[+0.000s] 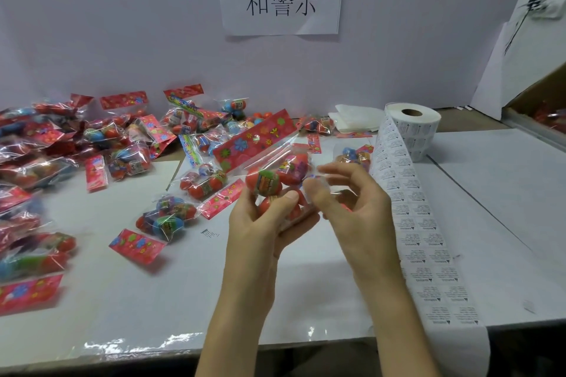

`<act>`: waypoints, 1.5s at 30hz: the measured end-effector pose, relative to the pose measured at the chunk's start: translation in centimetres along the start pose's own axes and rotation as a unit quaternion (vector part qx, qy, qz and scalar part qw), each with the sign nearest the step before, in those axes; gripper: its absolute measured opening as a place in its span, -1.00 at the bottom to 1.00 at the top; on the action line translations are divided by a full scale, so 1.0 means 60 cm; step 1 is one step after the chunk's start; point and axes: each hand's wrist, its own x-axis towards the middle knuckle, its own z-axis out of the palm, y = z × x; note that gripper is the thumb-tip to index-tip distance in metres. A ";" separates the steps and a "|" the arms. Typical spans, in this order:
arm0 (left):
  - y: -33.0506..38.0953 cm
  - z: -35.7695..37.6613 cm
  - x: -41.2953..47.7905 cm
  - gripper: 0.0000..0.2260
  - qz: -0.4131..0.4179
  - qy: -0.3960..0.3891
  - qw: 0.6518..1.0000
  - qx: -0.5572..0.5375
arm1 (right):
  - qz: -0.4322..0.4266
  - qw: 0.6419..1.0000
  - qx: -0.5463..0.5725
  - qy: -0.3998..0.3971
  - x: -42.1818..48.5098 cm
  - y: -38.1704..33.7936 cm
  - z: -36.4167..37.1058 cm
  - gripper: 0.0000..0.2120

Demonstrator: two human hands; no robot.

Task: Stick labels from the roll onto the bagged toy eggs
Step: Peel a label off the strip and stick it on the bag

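Observation:
My left hand (263, 220) grips a clear bag of red toy eggs (272, 177) from below, lifted above the table, its red flowered header card pointing up and left. My right hand (346, 196) is at the bag's right side, thumb and fingers pressing on the plastic; I cannot make out a label under them. The label roll (413, 125) stands at the back right. Its strip of printed labels (419, 223) trails toward me along the table and hangs over the front edge.
Several bagged eggs (171, 217) lie over the left half of the white table (306, 285), piled thickest at the far left. Another bag (352, 156) lies just behind my right hand. A folded white sheet (355, 119) lies beside the roll. A cardboard box (539, 110) stands at the far right.

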 end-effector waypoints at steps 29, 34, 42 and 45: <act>0.002 0.004 0.005 -0.46 -0.028 -0.001 0.998 0.048 | 0.002 0.997 0.047 -0.059 0.006 0.000 -0.027 -0.84; 0.003 0.000 0.004 -0.58 -0.014 0.005 0.999 0.041 | -0.002 0.995 0.014 -0.098 0.007 0.001 -0.029 -0.72; 0.001 0.007 0.000 -0.58 -0.007 0.032 0.998 0.044 | 0.020 0.992 0.057 -0.111 0.006 -0.001 -0.030 -0.84; 0.002 0.008 -0.001 -0.49 -0.013 0.022 0.998 0.066 | 0.005 0.996 0.016 -0.088 0.003 -0.003 -0.025 -0.76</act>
